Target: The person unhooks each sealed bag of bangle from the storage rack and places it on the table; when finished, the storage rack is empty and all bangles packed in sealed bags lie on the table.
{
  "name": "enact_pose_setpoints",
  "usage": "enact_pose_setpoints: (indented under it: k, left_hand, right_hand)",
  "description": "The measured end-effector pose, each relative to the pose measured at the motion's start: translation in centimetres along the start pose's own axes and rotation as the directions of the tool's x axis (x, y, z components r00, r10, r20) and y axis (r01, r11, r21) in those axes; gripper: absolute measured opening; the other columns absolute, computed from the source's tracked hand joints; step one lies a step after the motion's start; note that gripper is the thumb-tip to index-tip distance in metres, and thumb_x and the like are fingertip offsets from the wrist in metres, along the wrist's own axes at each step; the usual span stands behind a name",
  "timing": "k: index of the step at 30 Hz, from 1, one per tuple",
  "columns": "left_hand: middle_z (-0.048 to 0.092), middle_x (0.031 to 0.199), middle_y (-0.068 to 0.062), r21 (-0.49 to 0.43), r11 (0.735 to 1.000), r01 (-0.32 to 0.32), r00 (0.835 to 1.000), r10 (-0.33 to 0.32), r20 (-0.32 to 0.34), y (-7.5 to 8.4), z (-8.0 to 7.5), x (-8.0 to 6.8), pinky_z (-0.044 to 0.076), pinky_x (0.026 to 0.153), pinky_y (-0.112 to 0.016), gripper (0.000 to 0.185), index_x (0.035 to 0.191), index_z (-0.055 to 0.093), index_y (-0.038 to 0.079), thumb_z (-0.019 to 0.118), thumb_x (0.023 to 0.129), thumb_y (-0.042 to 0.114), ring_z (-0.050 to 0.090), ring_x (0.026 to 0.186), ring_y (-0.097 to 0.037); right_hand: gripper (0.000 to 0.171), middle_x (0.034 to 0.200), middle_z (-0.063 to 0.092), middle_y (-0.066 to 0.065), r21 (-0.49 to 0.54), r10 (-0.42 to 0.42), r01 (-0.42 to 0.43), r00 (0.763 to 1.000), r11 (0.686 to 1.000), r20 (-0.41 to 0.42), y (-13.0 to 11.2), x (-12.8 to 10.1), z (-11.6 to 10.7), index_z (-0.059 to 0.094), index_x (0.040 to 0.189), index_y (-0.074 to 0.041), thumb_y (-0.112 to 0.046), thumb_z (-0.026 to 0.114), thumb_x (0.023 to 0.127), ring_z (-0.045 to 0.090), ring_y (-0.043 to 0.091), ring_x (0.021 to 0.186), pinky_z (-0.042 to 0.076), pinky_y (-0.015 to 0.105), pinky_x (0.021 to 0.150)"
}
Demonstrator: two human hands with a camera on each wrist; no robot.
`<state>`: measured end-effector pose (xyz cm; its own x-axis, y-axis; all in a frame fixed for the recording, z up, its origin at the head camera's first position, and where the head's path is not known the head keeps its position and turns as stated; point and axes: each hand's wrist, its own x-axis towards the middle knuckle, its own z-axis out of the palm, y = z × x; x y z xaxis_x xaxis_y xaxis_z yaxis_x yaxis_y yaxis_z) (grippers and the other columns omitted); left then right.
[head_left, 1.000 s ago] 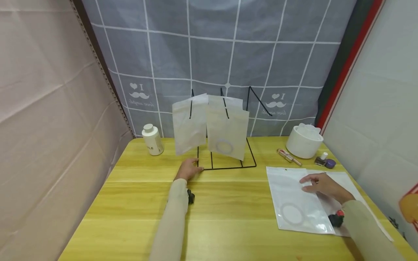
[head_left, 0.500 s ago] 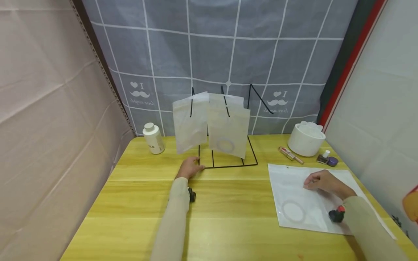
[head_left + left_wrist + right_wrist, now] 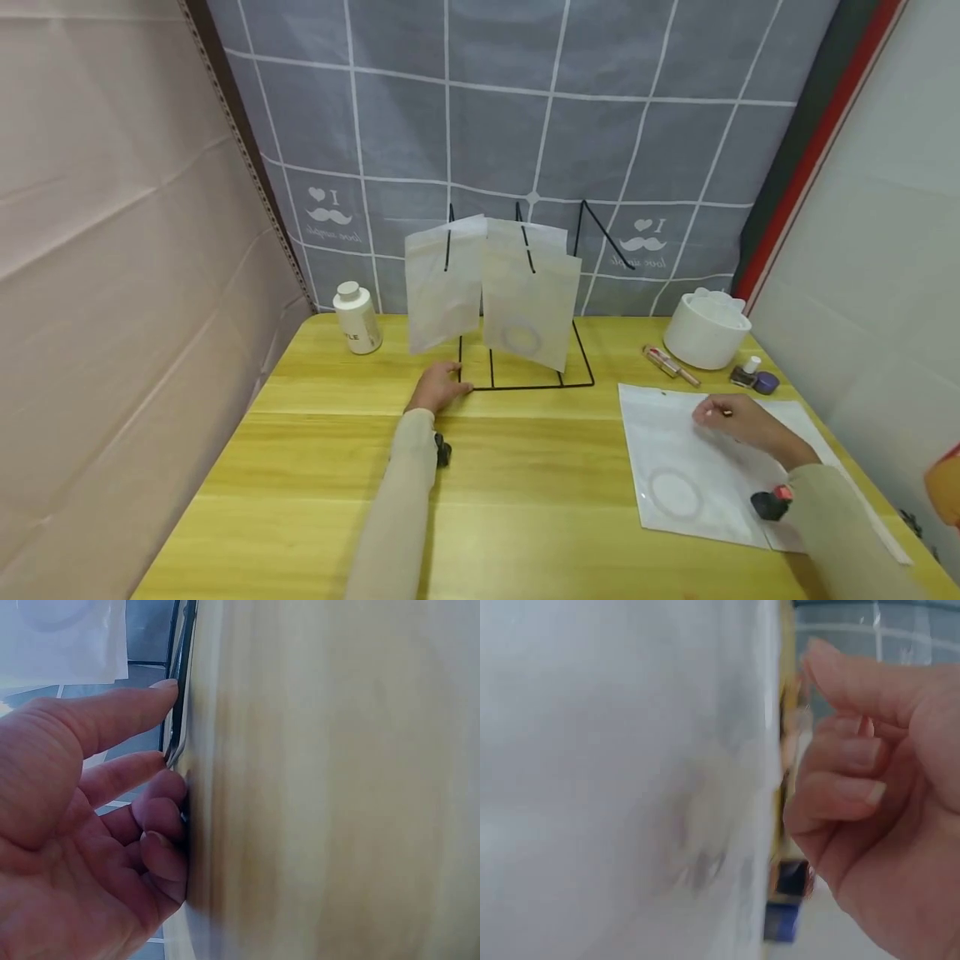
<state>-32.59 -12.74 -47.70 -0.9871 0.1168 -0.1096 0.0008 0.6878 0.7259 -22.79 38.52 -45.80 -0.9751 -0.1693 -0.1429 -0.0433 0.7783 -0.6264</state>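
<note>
A grey curtain (image 3: pixel 487 117) with a white grid hangs behind a wood-grain table (image 3: pixel 262 492). A black wire rack (image 3: pixel 525 387) stands toward the table's rear. White pouches hang on two prongs, the left pouch (image 3: pixel 445 287) and the front right pouch (image 3: pixel 534 304); the right prong is bare. The wide base probably lies flat to counter the load on the prongs.

The left hand (image 3: pixel 438 387) pinches the base's front left corner between thumb and index finger, spaced narrowly, apparently to steady the rack. Its other fingers are curled against the table.

The right hand (image 3: pixel 738 419) is over two overlapping flat pouches (image 3: pixel 630 450) at the right, fingers curled in. No held object shows; whether the fingertips touch a pouch cannot be told.

A white bottle (image 3: pixel 357 318) stands left of the rack. A white container (image 3: pixel 707 333) and small cosmetics (image 3: pixel 671 367) sit behind the flat pouches, seemingly kept out of the working area.
</note>
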Motion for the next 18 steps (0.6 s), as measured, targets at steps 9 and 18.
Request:
enact_pose_setpoints:
  k: [9,18]
  left_hand:
    - [0.054,0.148,-0.014,0.020,1.000,0.004,1.000,-0.003,-0.028,0.0,-0.6,0.1,0.041,0.112,-0.053,0.056,0.144,0.058,0.009,0.075,0.093,0.026,0.046,0.139,-0.037]
    - [0.053,0.149,-0.015,-0.030,1.000,0.003,1.000,-0.003,0.000,0.2,0.1,-0.3,0.039,0.113,-0.054,0.055,0.142,0.058,0.007,0.076,0.092,0.023,0.044,0.140,-0.038]
  right_hand:
    - [0.028,0.103,0.066,0.021,0.102,-0.276,0.315,0.918,0.944,-0.285,-9.7,4.9,4.6,0.066,0.120,0.005,-0.016,0.054,0.106,0.065,0.030,0.087,0.058,0.031,0.065]
    - [0.042,0.139,0.053,0.025,0.079,-0.495,0.609,0.706,0.789,-0.506,-17.7,8.7,7.2,0.057,0.137,0.005,0.005,0.062,0.096,0.051,0.043,0.126,0.044,0.063,0.102]
